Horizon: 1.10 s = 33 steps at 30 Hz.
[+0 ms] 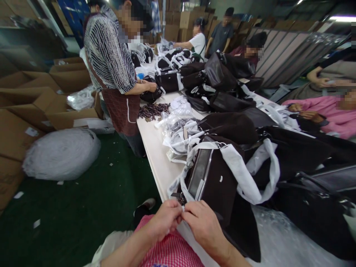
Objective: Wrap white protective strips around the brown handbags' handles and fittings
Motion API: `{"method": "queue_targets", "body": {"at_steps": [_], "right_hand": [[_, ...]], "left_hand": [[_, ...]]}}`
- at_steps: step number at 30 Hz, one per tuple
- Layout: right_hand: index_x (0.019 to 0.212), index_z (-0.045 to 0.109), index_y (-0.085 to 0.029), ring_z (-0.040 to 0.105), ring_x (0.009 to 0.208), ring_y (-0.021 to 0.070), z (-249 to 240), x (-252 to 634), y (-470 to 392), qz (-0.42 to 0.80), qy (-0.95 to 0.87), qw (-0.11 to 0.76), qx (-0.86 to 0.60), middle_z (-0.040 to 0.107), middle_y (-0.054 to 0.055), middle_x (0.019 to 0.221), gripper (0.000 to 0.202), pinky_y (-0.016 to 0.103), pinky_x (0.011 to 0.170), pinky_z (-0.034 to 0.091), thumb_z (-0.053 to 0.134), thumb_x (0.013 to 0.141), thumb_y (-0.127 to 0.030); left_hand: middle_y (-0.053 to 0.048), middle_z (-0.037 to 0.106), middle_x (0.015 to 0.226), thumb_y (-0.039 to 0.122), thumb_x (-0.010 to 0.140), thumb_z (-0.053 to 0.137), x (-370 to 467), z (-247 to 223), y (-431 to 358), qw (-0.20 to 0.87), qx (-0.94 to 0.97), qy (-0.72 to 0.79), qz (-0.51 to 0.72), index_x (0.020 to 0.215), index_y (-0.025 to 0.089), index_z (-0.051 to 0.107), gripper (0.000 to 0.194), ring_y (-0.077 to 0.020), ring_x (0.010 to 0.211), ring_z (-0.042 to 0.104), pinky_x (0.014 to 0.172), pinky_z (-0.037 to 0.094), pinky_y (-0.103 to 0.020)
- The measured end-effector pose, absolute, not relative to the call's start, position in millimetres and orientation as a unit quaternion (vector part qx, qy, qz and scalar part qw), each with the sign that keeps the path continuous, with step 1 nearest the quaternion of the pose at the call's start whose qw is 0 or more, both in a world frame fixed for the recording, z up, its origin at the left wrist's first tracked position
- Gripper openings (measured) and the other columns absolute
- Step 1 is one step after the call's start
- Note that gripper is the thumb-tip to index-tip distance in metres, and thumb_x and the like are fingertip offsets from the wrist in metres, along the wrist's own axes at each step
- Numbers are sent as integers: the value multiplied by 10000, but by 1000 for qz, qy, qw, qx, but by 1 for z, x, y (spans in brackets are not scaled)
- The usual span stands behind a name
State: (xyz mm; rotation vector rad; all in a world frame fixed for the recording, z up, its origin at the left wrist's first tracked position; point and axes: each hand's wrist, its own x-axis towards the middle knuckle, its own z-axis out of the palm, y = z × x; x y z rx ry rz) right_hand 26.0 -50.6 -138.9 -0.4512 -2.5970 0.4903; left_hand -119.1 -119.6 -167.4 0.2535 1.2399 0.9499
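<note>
At the table's near edge, my left hand [167, 219] and my right hand [202, 223] meet with fingertips pinched together. Between them shows a small bit of white wrapping [183, 209], by the metal strap end of a dark brown handbag [217, 185]. Most of what the fingers grip is hidden. The handbag lies on its side, its zipper facing left, close beyond my right hand. White wrapping covers its looped strap [236, 168]. Clear plastic sheeting [289, 237] lies to the right, beneath the bags.
More dark bags [230, 126] pile along the white table [151, 148]. Chain straps [154, 111] lie near a co-worker in an apron [121, 107] at the left edge. Open cartons [69, 81] and a plastic roll [61, 154] stand on the green floor. Other people work around the table.
</note>
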Motion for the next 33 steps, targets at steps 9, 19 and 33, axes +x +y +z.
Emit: {"method": "queue_targets", "body": {"at_steps": [9,19,33], "right_hand": [[857,657,-157,501,716,160,-150,32,-65,56,-942,300,-142,659,40,800,425,343,726,313,277,1048,-165],[901,715,-209,597,653,172,-155,41,-102,376,-801,272,-378,694,51,772,383,302,614,405,371,1006,-339],[869,729,-177,646,663,161,-163,-15,-115,827,-32,343,-445,724,22,772,456,251,586,481,937,523,-389]], "left_hand": [[56,473,469,307,638,602,-130,-139,-108,699,131,611,348,634,201,461,176,-40,349,240,400,105,-211],[65,470,496,156,784,506,-121,-129,-104,551,301,705,331,672,200,477,124,-99,464,392,519,265,-246],[21,520,782,512,849,527,-110,-147,-133,602,260,608,449,998,211,436,347,-127,649,516,594,391,-243]]}}
